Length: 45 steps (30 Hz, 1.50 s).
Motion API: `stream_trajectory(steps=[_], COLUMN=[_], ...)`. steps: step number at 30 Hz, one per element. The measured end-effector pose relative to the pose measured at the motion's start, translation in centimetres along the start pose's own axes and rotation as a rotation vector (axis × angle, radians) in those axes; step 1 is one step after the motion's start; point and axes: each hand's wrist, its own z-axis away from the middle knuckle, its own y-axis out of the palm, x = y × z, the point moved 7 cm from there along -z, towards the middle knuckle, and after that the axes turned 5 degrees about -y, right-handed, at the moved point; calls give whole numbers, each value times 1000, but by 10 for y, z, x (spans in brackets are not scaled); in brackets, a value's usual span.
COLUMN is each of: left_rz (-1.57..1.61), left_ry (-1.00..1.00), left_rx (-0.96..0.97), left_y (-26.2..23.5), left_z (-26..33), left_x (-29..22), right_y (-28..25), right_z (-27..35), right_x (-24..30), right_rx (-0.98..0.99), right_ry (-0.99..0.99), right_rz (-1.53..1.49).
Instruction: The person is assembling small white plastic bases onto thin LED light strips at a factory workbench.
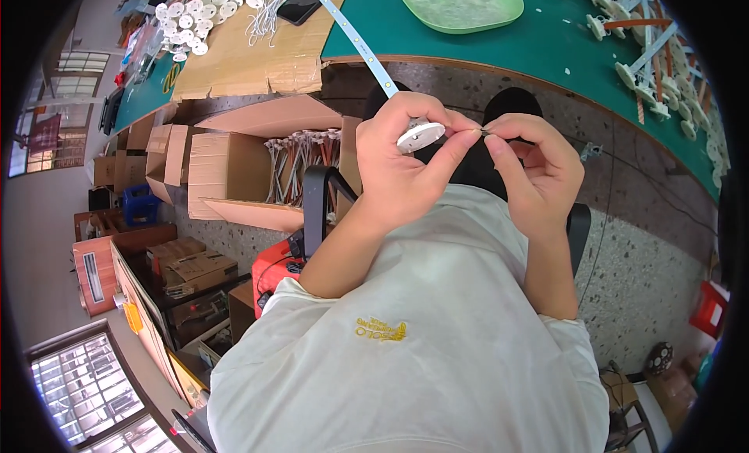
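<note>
Left hand [402, 164] near open cardboard box [209, 172]

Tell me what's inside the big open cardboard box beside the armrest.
The cardboard box holds many thin whitish and orange-brown strips, bunched together. Its bottom, and anything beneath them, is covered.

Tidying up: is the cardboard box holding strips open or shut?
Open: the flaps of the box spread outward, and the strips inside show.
</note>
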Motion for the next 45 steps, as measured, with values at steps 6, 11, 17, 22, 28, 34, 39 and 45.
stream_trajectory(steps=[6,11,17,22,28,34,39,45], left_rz=[-12,5,121,357,434,509,516,632], left_ry=[-9,11,25,-39,-80,-53,-4,28], left_rx=[63,12,50,154,232,248,255,153], left_y=[2,0,1,8,16,13,10,8], left_z=[0,0,5,2,6,7,8,17], left_x=[1,3,3,-6,-4,0,6,14], right_y=[0,0,-1,15,29,32,36,41], right_z=[1,1,2,0,1,2,0,4], right_x=[-5,-7,-3,31,37,38,46,44], right_rx=[82,105,28,13,-73,-28,27,32], right_ry=[42,51,-9,-214,-435,-489,-505,-537], right_rz=[70,79,68,270,263,305,357,386])
